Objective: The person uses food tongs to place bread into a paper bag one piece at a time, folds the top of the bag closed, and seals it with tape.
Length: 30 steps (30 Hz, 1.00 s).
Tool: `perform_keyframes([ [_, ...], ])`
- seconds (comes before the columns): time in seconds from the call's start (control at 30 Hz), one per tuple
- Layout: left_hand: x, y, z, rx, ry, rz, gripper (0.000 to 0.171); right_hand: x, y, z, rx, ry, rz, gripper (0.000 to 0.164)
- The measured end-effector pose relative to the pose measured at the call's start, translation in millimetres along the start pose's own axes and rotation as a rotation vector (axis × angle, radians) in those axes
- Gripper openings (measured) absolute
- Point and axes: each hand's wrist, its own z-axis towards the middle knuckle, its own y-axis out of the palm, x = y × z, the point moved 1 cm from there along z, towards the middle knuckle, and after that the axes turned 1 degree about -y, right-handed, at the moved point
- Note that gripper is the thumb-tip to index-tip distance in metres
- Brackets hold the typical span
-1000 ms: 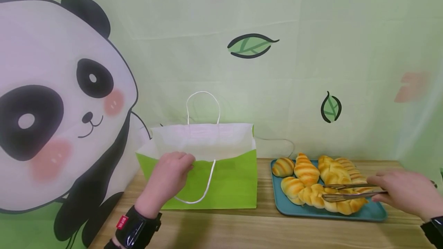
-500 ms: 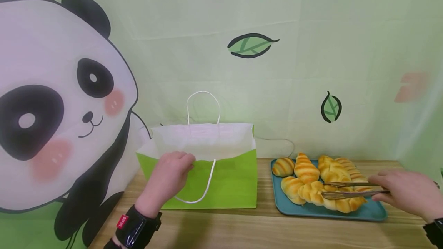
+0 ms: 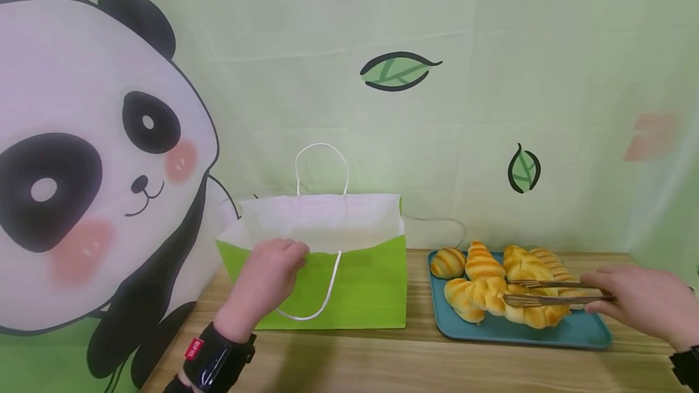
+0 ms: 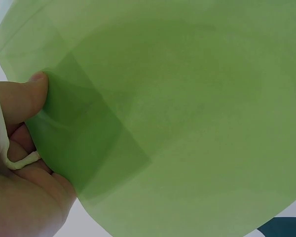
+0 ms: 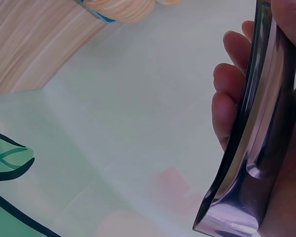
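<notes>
My left hand (image 3: 273, 272) pinches the front rim of a green paper bag (image 3: 360, 290), which stands upright with its white inside showing. In the left wrist view the thumb presses the green paper (image 4: 187, 98), and a white cord handle (image 4: 22, 163) runs by the fingers. My right hand (image 3: 641, 299) grips metal tongs (image 5: 256, 143), fingers and thumb wrapped round their arms. The tongs' prongs lie across a braided bread loaf (image 3: 537, 316) at the front of a blue tray (image 3: 453, 331). In the head view the loaf's front edge shows above the tray's front rim.
Behind the braided loaf the tray holds several other breads, among them a small striped roll (image 3: 448, 263) and a cone-shaped bread (image 3: 483, 259). The bag stands left of the tray on a wooden table (image 3: 371, 359). A panda-print cloth (image 3: 459, 138) hangs behind.
The right hand's tongs have tilted and moved slightly up, and the braided loaf has shifted up and a little left with them. The left hand stays at the bag's rim.
</notes>
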Motion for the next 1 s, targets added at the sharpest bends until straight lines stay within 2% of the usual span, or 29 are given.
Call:
perform_keyframes([
  [0.27,0.0,-0.1,0.2,0.001,0.007,0.001,0.018,0.1,-6.0,2.0,-0.008,0.007,0.035,0.033],
  [0.43,0.6,-0.1,0.2,0.002,0.004,0.003,0.017,0.6,-8.4,2.7,0.004,0.013,0.027,0.037],
  [0.67,0.1,0.5,0.0,0.001,0.004,0.011,0.017,-1.0,-13.2,2.2,0.067,0.032,0.040,0.043],
  [1.0,-0.3,0.4,-0.3,0.005,0.007,0.005,0.018,-6.2,-23.7,6.5,0.070,0.049,0.098,0.048],
])
